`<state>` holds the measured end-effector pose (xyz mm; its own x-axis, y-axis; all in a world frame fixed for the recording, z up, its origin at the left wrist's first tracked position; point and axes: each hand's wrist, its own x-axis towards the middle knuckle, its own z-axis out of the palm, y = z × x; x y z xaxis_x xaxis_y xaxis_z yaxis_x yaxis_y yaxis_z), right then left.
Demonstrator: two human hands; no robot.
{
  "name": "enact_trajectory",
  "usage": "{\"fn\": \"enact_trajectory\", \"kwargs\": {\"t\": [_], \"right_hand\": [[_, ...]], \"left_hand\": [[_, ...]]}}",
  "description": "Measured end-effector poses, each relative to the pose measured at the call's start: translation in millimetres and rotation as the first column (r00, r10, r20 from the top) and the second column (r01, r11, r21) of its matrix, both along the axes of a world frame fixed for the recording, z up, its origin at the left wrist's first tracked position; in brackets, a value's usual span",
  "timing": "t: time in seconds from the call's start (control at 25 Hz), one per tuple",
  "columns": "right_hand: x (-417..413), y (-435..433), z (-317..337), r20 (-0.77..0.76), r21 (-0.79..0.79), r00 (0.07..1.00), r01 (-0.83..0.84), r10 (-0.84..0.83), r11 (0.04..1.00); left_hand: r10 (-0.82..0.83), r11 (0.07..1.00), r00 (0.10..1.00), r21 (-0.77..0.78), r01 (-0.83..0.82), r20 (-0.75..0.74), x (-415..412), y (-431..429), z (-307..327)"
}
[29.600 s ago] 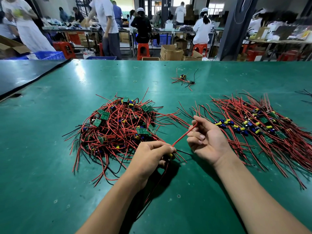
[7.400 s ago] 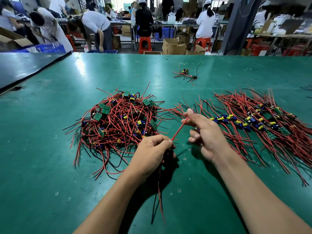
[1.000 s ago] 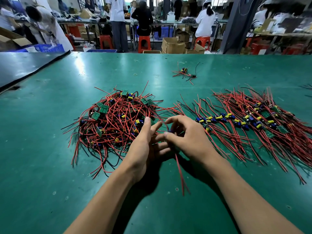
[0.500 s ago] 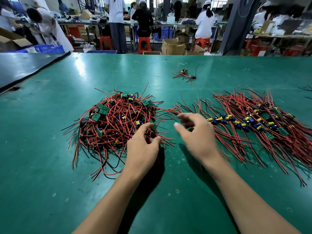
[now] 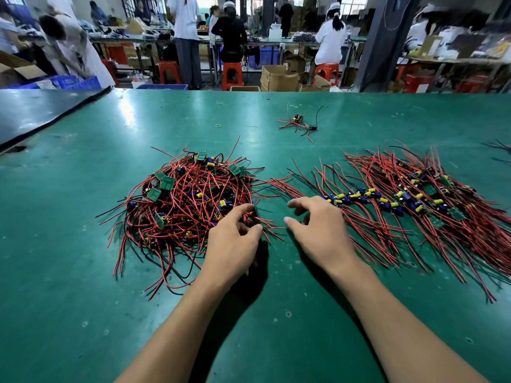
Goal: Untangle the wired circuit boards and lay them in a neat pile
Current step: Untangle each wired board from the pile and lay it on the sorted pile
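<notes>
A tangled heap of small green circuit boards with red and black wires [image 5: 188, 200] lies left of centre on the green table [image 5: 69, 286]. To the right, a combed-out row of boards [image 5: 414, 200] lies with its wires fanned toward me and away. My left hand [image 5: 232, 247] rests at the heap's near right edge, thumb and forefinger apart among the red wires beside a small board. My right hand [image 5: 318, 230] hovers palm down at the left end of the row, fingers spread, holding nothing.
One stray board with red and black wires [image 5: 297, 123] lies farther back, with a small rubber band [image 5: 218, 125] to its left. A dark mat [image 5: 33, 111] covers the far left. Loose black wires [image 5: 500, 146] lie at the right edge. People work at benches beyond the table.
A second ago both hands held a board and its red wire between the piles. That board now lies in the row; my left hand has moved to the heap, my right has opened.
</notes>
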<state>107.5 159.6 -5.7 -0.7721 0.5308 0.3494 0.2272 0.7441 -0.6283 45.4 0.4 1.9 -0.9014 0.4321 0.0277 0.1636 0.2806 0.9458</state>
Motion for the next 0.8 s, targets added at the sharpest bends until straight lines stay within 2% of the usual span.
{"fn": "enact_trajectory", "kwargs": {"t": [0.08, 0.16, 0.24, 0.36, 0.48, 0.6, 0.68, 0.72, 0.8], "right_hand": [[-1, -7, 2, -0.046, -0.082, 0.988, -0.153, 0.149, 0.985], [-4, -12, 4, 0.035, -0.173, 0.959, -0.272, 0.282, 0.947], [-6, -15, 3, 0.086, -0.228, 0.937, -0.312, 0.338, 0.922], [-6, -17, 3, -0.021, -0.356, 0.956, -0.280, 0.291, 0.892], [-4, -11, 6, -0.110, -0.559, 0.955, -0.290, 0.277, 0.777], [-2, -11, 7, -0.140, -0.595, 0.947, -0.314, 0.289, 0.740], [-3, -11, 10, -0.208, -0.655, 0.959, -0.281, 0.190, 0.702], [-3, -10, 13, -0.261, -0.726, 0.959, -0.268, 0.107, 0.633], [-3, -4, 21, -0.370, -0.847, 0.927, -0.307, -0.066, 0.435]], "left_hand": [[0.003, 1.000, 1.000, -0.012, -0.003, 0.001, -1, 3, -3], [-0.013, 0.999, 1.000, -0.043, 0.012, -0.017, -3, 4, -4], [-0.052, 0.997, 0.998, -0.053, 0.050, -0.033, -5, 4, -6], [-0.081, 0.996, 0.996, 0.045, 0.080, 0.026, -5, 4, -8], [-0.126, 0.979, 0.989, 0.168, 0.112, 0.074, 0, 2, -5], [-0.162, 0.942, 0.984, 0.307, 0.133, 0.073, 6, 0, 0], [-0.133, 0.928, 0.985, 0.364, 0.085, 0.108, 7, 0, 3], [-0.117, 0.916, 0.981, 0.398, 0.047, 0.153, 8, 0, 4], [-0.117, 0.892, 0.960, 0.452, -0.011, 0.255, 9, 0, 7]]}}
